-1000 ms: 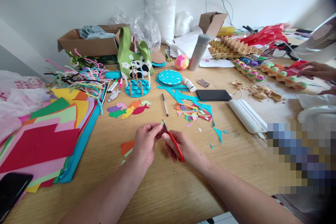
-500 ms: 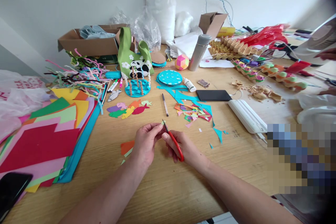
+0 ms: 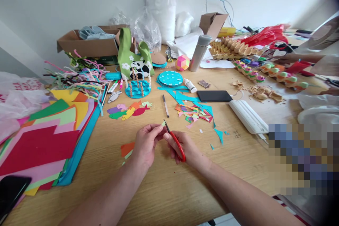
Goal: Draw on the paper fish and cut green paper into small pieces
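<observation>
Red-handled scissors (image 3: 178, 144) are gripped in my right hand (image 3: 182, 143), their dark blades pointing up and away from me. My left hand (image 3: 147, 143) pinches a small piece of light green paper (image 3: 163, 123), which touches the scissor tips. Most of that piece is hidden by my fingers. Beyond my hands lies a pen (image 3: 165, 106). To its left is a cluster of coloured paper fish (image 3: 127, 112), and to its right a heap of paper scraps (image 3: 194, 113). Beside my left wrist, orange and green paper bits (image 3: 127, 149) rest on the table.
Coloured sheets (image 3: 39, 148) and a phone (image 3: 13, 192) occupy the left. Behind stand a green felt bag (image 3: 136, 60), a grey bottle (image 3: 200, 53) and a glue bottle (image 3: 190, 85). A power bank (image 3: 249, 117) and painted egg cartons (image 3: 280, 74) are on the right, near another person's arm (image 3: 307, 59).
My hands and the scissors keep nearly the same pose; the view has shifted slightly. At the far right, the other person's arm has reached further in over the egg cartons.
</observation>
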{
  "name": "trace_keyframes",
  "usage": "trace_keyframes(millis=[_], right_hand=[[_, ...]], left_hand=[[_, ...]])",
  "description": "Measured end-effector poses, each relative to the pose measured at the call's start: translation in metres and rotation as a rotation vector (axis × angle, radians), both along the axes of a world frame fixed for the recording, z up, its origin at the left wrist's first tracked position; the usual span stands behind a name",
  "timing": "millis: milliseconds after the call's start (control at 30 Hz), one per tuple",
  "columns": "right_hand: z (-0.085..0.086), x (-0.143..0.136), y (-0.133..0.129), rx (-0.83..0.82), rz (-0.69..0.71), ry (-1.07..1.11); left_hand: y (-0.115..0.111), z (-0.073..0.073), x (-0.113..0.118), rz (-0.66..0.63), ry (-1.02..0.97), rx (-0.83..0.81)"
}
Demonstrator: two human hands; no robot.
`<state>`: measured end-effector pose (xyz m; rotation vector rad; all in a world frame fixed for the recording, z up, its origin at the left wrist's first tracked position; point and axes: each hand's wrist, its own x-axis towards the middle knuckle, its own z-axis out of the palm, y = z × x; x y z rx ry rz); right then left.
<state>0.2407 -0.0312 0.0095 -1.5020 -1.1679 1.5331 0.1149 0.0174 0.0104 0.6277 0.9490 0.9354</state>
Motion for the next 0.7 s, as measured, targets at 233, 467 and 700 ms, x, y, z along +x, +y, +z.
trace_keyframes(millis=[233,467,700], right_hand=[[0.004,0.002,0.001,-0.001,0.024,-0.005],[0.001,0.003,0.0,0.028,0.113,0.0],[0.007,0.002,-0.001,0.021,0.156,-0.015]], left_hand=[[0.014,0.005,-0.01,-0.089,0.008,-0.002],[0.029,0.007,-0.025,-0.269,0.084,0.016],[0.035,0.008,-0.033,-0.375,0.109,0.044]])
